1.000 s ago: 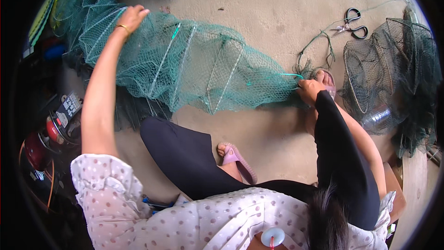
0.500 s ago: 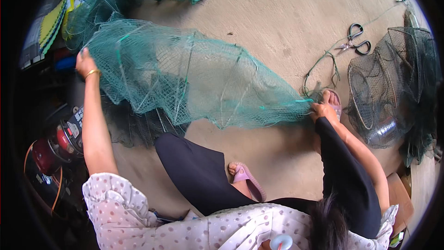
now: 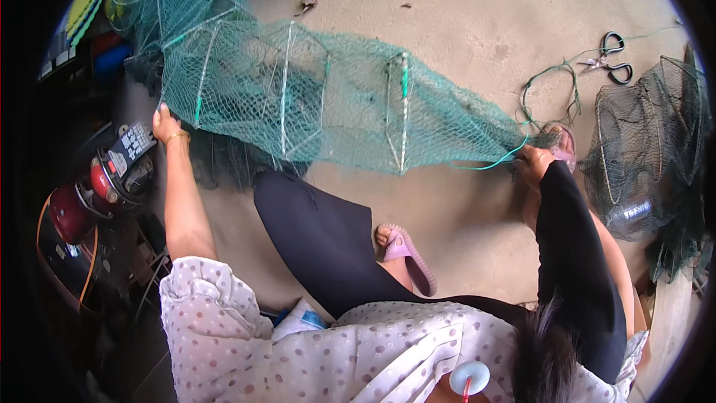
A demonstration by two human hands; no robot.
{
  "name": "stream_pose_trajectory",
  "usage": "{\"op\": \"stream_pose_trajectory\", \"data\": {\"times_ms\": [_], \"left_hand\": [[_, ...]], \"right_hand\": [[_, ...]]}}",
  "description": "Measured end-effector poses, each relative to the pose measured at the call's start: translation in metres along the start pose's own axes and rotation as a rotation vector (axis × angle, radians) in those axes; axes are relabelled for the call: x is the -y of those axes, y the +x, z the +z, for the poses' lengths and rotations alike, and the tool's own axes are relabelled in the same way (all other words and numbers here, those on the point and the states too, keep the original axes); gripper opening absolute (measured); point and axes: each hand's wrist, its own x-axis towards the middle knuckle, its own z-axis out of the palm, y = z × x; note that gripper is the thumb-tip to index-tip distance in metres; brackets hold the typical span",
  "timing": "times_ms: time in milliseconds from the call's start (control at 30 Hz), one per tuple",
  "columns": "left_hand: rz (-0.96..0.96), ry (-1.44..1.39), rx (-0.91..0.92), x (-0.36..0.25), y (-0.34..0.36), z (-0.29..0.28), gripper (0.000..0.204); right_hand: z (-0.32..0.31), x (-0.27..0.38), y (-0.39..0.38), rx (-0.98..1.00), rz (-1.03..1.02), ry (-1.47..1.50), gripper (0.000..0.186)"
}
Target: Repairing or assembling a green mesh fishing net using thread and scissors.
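A long green mesh net trap (image 3: 358,97) with pale rod frames stretches across in front of me, above the floor. My left hand (image 3: 168,124) is closed on the edge of its wide left part, near a frame. At the right, the mesh narrows to a gathered end, and my right hand (image 3: 534,164) is closed round it, beside my right foot. A bright green cord (image 3: 492,166) trails from that gathered end. The fingertips of my right hand are partly hidden.
Black-handled scissors (image 3: 613,60) lie on the concrete floor (image 3: 477,22) beside a loop of green twine (image 3: 526,93). A dark net trap (image 3: 626,134) stands at the right. More green netting (image 3: 149,0) is heaped at upper left. A red and black machine (image 3: 101,186) sits at left.
The net has been drawn out straighter, and its frames now stand more spread. My left hand has moved down and right; my right hand has shifted slightly right and up.
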Motion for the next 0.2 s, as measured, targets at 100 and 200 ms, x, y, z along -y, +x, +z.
{"op": "stream_pose_trajectory", "data": {"times_ms": [100, 200], "left_hand": [[0.005, 0.023, 0.01, -0.009, 0.004, -0.008, 0.025], [-0.085, 0.046, -0.01, -0.005, 0.013, -0.016, 0.032]], "right_hand": [[0.001, 0.01, 0.001, -0.026, 0.009, -0.041, 0.024], [0.003, 0.016, -0.001, -0.071, 0.091, -0.067, 0.026]]}}
